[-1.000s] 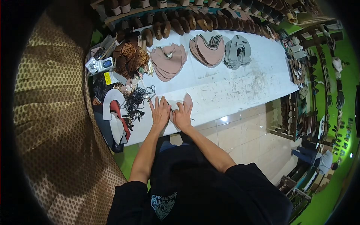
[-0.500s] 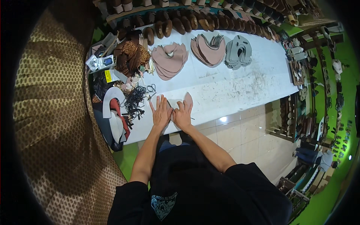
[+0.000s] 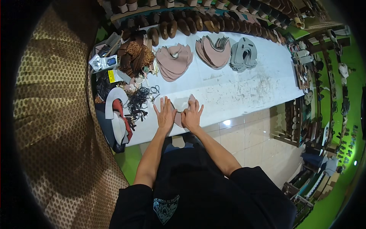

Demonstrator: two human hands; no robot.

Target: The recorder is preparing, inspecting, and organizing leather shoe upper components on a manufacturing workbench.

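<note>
Both hands lay flat with fingers spread, left hand (image 3: 165, 114) and right hand (image 3: 191, 115) pressing a pink leather piece (image 3: 189, 103), mostly hidden beneath them, onto the white desk (image 3: 244, 87). A yellow label (image 3: 111, 76) lay far left, its print unreadable.

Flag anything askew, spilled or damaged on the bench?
Nothing damaged. The white tabletop shows dark scuffs right of centre, and black cords lie tangled beside the left hand. Both hands, right hand included, press a pink leather piece flat.

- Both hands lie on the table (image 3: 236, 95) at its near edge, left hand (image 3: 165, 114) just left of right hand (image 3: 191, 115)
- A flat cut piece (image 3: 190, 102) lies under them
- Three stacks of cut pieces (image 3: 207, 51) sit farther back
- A tangle of cords (image 3: 138, 100) lies left of the hands
</note>
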